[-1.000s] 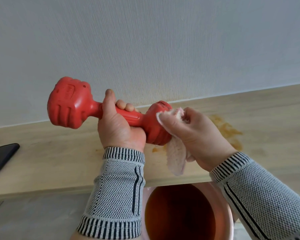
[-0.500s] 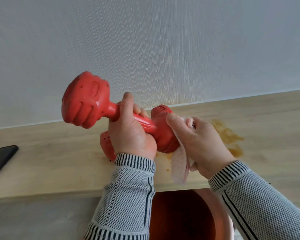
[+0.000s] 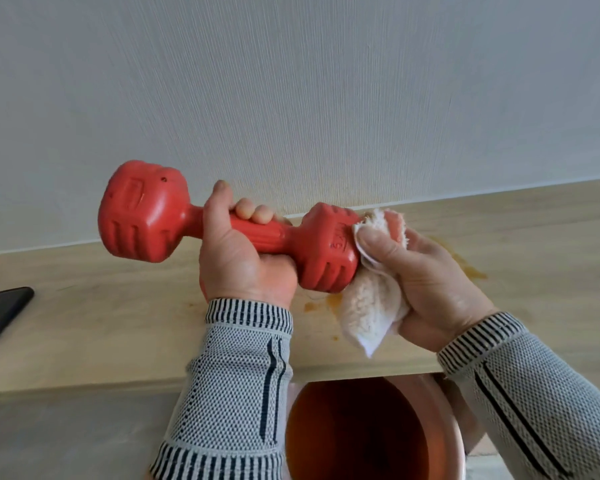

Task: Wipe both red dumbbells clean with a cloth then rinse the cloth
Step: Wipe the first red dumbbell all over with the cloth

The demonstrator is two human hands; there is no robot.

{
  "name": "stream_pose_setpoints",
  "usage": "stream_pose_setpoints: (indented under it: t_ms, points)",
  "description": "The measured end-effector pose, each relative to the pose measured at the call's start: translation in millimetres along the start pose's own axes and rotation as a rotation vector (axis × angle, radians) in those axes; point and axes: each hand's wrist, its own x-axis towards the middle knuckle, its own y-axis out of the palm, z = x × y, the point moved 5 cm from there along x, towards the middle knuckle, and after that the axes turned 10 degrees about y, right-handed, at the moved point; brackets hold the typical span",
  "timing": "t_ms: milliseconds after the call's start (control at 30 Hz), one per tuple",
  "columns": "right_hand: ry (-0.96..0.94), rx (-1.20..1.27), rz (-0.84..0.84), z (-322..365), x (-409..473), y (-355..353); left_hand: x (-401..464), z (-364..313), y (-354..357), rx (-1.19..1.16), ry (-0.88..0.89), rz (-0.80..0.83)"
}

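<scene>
The red dumbbell (image 3: 229, 230) is held in the air above the pale wooden tabletop (image 3: 118, 327), in front of the light textured wall (image 3: 291, 81). Its long axis runs nearly level across the view from left to right, the right end sitting a little lower than the left, so the bar slopes gently down toward the right. The left head, blocky and ribbed, points out to the left and stands free; the right head points toward the cloth. The left hand (image 3: 243, 258) has its grip wrapped tight round the ridged handle at the middle, fingers curled over the top and the thumb raised beside them. The right hand (image 3: 426, 282) has its grip closed on a bunched white cloth (image 3: 371, 306), thumb on the near side, and presses the cloth against the outer face of the right head; the rest of the cloth hangs down below the hand toward the tabletop edge. Both wrists wear grey knitted sleeves with dark striped cuffs. On the tabletop beneath and to the right of the dumbbell lie orange-brown stains (image 3: 465, 265). Below the tabletop's front edge, between the two forearms, the mouth of a round pinkish bucket (image 3: 444, 420) shows, its inside looking dark orange. A flat black object (image 3: 0, 310) lies at the far left edge; what it is cannot be told
</scene>
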Motion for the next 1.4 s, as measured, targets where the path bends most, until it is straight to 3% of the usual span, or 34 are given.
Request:
stream_pose_setpoints:
  t_ms: [100, 267, 367, 500, 600, 733, 833, 967, 1133, 1300, 1400]
  points:
    - [0.017, -0.078, -0.009, 1.7, -1.7, 4.3, 0.6, -0.9, -3.1, 0.003, 0.005, -0.001]
    - [0.03, -0.342, -0.316, 0.6, -2.0, 10.0, -5.2, 3.6, -3.8, 0.137, 0.067, 0.036]
    - [0.107, -0.246, -0.376, -1.6, -1.5, 1.2, -9.1, 7.0, -0.1, 0.16, 0.084, 0.071]
    - [0.081, -0.124, -0.162, 1.4, -2.2, -1.1, -5.8, 5.4, 0.5, 0.118, 0.048, 0.049]
    - [-0.013, -0.221, -0.039, 6.8, -4.7, 5.7, 0.8, 1.1, -1.7, 0.05, 0.023, 0.007]
    - [-0.083, -0.401, -0.203, 9.7, -2.7, 7.0, 1.7, 2.4, -6.5, 0.006, 0.015, -0.079]
    - [-0.011, -0.294, -0.277, 7.8, -3.6, 6.4, -1.9, 4.3, -5.4, 0.022, 0.011, -0.119]
    - [0.148, -0.031, -0.271, 4.5, -5.1, -1.0, -1.8, 3.2, -1.1, 0.01, -0.023, 0.035]
    - [0.152, 0.023, -0.18, 7.9, -4.1, -8.9, -4.8, 3.7, 1.2, 0.184, -0.111, 0.297]
    - [0.177, -0.021, -0.102, 6.7, -1.9, -3.5, -10.8, 5.7, 3.5, 0.189, -0.006, 0.371]
    - [0.219, -0.051, -0.093, 4.7, -0.5, 0.4, -10.7, 5.5, 2.7, 0.238, 0.103, 0.317]
